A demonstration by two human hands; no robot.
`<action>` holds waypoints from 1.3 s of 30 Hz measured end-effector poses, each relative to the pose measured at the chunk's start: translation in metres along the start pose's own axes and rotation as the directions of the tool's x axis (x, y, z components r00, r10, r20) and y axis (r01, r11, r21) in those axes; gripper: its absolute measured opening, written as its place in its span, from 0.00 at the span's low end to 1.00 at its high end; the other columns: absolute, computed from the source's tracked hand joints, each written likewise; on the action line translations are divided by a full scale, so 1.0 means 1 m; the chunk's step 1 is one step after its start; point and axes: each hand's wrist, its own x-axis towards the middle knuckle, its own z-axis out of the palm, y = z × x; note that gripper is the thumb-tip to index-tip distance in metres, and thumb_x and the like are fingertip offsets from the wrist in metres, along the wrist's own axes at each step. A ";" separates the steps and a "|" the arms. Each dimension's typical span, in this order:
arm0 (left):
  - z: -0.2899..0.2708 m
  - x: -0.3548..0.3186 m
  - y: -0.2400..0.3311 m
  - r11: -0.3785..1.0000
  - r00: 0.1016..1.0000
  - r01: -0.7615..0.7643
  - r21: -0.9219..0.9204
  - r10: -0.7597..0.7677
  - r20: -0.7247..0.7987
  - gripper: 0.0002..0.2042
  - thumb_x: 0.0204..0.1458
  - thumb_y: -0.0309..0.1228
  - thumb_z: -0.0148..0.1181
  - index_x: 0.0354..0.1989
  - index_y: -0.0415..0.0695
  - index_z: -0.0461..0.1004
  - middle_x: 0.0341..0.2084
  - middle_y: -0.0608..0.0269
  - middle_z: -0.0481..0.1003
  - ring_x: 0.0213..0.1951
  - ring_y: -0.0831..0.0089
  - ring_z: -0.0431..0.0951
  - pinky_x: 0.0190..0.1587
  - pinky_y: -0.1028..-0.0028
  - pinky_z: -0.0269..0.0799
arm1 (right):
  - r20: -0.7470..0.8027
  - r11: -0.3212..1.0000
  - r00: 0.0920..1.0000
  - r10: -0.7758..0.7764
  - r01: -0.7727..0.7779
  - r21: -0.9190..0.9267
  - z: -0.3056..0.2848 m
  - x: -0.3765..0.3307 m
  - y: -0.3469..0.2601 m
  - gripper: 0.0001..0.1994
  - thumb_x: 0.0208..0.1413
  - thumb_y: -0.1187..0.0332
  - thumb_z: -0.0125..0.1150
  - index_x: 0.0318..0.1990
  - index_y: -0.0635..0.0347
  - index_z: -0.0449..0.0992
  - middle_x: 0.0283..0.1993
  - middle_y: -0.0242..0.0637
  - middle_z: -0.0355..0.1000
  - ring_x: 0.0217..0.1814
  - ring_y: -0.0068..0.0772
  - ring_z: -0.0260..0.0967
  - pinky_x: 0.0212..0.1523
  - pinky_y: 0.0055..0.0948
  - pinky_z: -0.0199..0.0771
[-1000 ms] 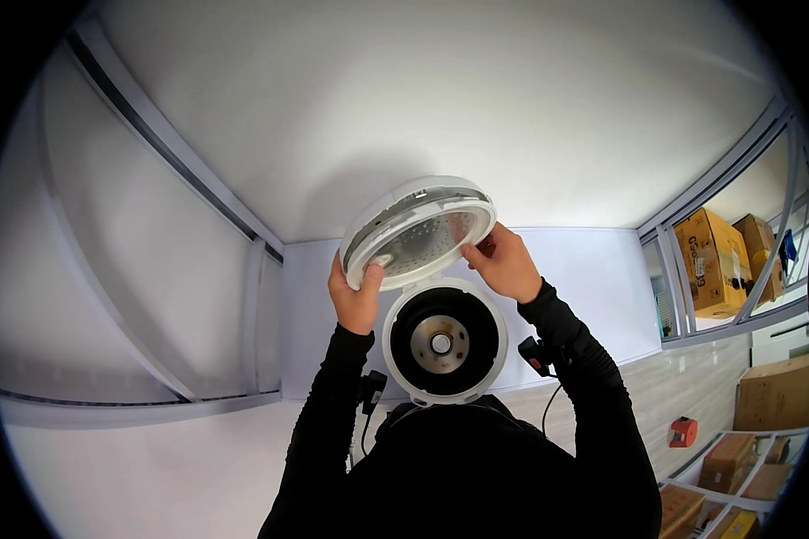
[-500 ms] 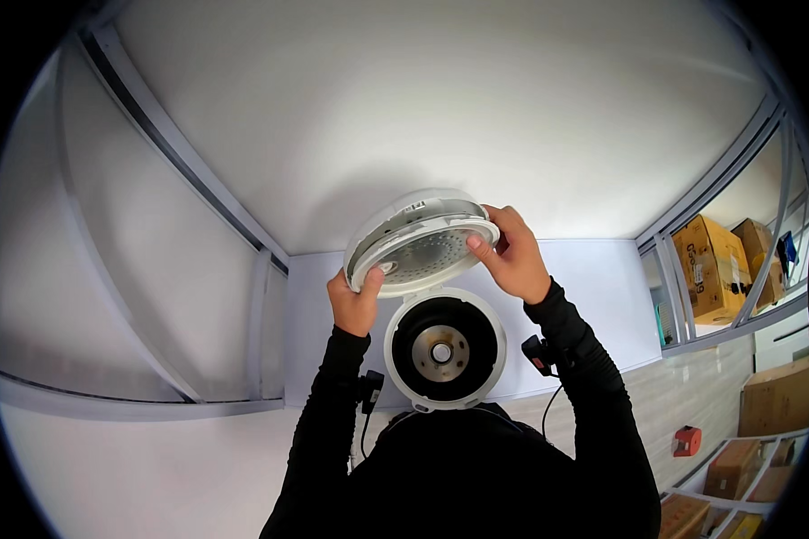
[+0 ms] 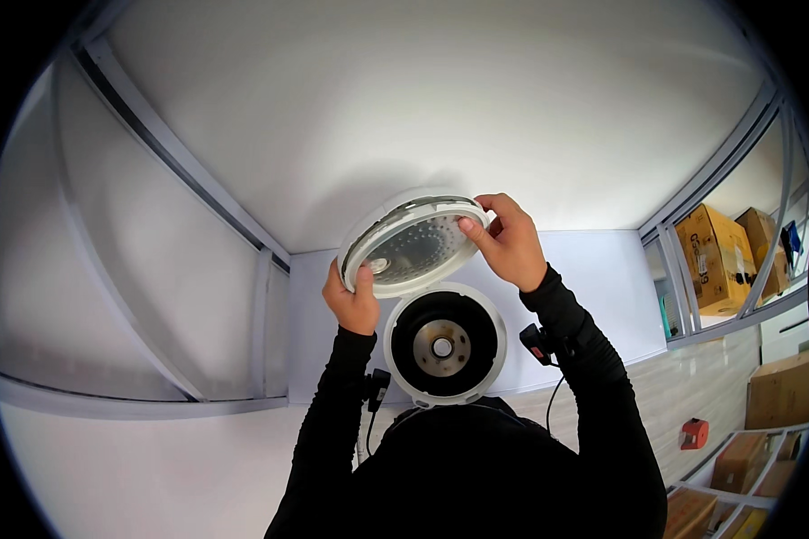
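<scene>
A white rice cooker (image 3: 391,349) stands with its lid raised on the far side. No pot sits inside; the round metal heating plate (image 3: 454,359) shows at the bottom of the dark cavity. The lid has a white outer shell (image 3: 413,195) and a dimpled inner cover (image 3: 427,254) with a white rim, a narrow dark gap running between them along the upper edge. My left hand (image 3: 354,304) grips the lid's lower left edge, thumb on the inner cover's rim. At the upper right edge, my right hand (image 3: 515,247) pinches it, thumb on the inner face.
The cooker is on a white table (image 3: 584,296) against a pale wall (image 3: 512,99). Framed panels rise at left and right. Cardboard boxes (image 3: 715,256) show beyond the right frame; a red object (image 3: 694,434) lies on the floor. Small cabled devices (image 3: 537,345) are on both forearms.
The inner cover has come closer to the outer shell, and the gap between them is narrower. Both hands keep their hold, with the right hand slightly farther up and left.
</scene>
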 end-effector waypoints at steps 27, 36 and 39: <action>-0.009 -0.009 0.020 0.992 0.991 0.038 0.119 -0.052 0.123 0.35 0.50 0.30 0.76 0.63 0.32 0.62 0.49 0.50 0.81 0.50 0.64 0.83 0.55 0.67 0.77 | 0.013 0.990 0.993 0.115 -0.114 -0.085 0.005 -0.019 0.006 0.29 0.56 0.55 0.76 0.56 0.64 0.70 0.42 0.42 0.75 0.25 0.32 0.75 0.30 0.32 0.77; -0.015 -0.016 0.018 0.999 0.986 0.038 0.020 -0.040 0.161 0.41 0.52 0.29 0.74 0.69 0.32 0.54 0.58 0.47 0.74 0.58 0.62 0.78 0.59 0.65 0.74 | 0.056 0.986 0.990 0.130 -0.123 -0.113 -0.001 -0.033 0.016 0.34 0.57 0.50 0.73 0.62 0.63 0.69 0.45 0.42 0.77 0.26 0.32 0.75 0.30 0.32 0.76; -0.020 -0.019 0.022 0.996 0.984 0.083 -0.018 -0.080 0.159 0.40 0.52 0.30 0.74 0.69 0.34 0.55 0.58 0.48 0.72 0.56 0.62 0.77 0.58 0.64 0.74 | 0.045 0.985 0.987 0.156 -0.152 -0.085 -0.007 -0.045 0.020 0.34 0.58 0.50 0.73 0.63 0.62 0.68 0.45 0.41 0.77 0.26 0.31 0.74 0.31 0.31 0.76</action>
